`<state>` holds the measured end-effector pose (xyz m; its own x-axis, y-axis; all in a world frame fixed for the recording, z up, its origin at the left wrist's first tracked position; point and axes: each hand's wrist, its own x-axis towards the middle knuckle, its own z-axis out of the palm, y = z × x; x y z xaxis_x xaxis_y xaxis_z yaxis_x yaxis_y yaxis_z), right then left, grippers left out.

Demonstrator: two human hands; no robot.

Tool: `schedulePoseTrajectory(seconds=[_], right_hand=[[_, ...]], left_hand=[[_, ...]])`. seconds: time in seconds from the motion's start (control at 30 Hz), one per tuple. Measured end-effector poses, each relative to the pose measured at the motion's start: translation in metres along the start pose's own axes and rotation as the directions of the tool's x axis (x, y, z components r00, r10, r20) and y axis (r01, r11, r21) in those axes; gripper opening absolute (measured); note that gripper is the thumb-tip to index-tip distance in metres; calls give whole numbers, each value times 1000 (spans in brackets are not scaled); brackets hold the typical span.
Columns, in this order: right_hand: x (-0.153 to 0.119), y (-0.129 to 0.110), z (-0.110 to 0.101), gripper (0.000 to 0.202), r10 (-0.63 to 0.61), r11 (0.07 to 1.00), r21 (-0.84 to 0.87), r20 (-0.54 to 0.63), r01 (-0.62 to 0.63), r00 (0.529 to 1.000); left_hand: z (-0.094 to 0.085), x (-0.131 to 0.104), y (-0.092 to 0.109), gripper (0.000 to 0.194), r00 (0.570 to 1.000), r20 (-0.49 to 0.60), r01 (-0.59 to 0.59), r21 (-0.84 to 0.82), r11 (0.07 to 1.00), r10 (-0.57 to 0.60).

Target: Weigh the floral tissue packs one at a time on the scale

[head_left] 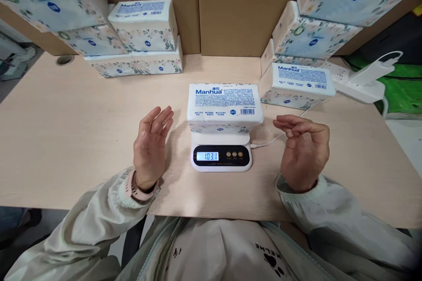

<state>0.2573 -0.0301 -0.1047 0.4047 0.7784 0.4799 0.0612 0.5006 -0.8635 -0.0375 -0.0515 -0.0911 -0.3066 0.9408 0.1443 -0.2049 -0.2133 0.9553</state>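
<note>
A white tissue pack [225,104] printed "Manhua" lies flat on a white digital scale [221,167], whose lit display appears to read 103.1. To the left of the scale, my left hand [150,147] is raised with its fingers extended and nothing in it. On the other side, my right hand [303,149] hovers over the table, fingers stretched toward the pack, also holding nothing. Neither hand touches the pack or the scale. A white cable [270,141] leaves the scale's right side and passes behind my right hand.
Stacked tissue packs [145,26] stand at the back left, and more packs [316,39] at the back right. Beside the latter lies a white power strip [361,85]. Cardboard panels [231,9] line the back of the wooden table [82,140].
</note>
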Motion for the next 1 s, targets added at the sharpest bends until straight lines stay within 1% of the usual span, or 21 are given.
schedulePoseTrajectory(seconds=[0.2, 0.47, 0.67, 0.83, 0.93, 1.0], right_hand=[[0, 0, 0, 19, 0, 1000, 20, 8, -1, 1000], [-1, 0, 0, 15, 10, 999, 45, 13, -11, 1000], [-2, -1, 1, 18, 17, 1000, 0, 14, -17, 1000], [-2, 0, 1, 12, 12, 999, 33, 27, -13, 1000], [-3, -1, 0, 11, 2, 999, 54, 41, -4, 999], [-5, -1, -1, 11, 4, 998, 60, 51, -7, 999]], left_hand=[[-1, 0, 0, 56, 1000, 20, -2, 12, 1000, 1], [-1, 0, 0, 55, 1000, 17, 10, -3, 1000, -10], [0, 0, 0, 55, 1000, 17, 5, 5, 1000, -5], [1, 0, 1, 54, 1000, 6, 10, -9, 1000, -10], [1, -1, 2, 53, 1000, -7, 13, -11, 1000, -13], [0, -1, 2, 52, 1000, 4, 11, -3, 1000, -11]])
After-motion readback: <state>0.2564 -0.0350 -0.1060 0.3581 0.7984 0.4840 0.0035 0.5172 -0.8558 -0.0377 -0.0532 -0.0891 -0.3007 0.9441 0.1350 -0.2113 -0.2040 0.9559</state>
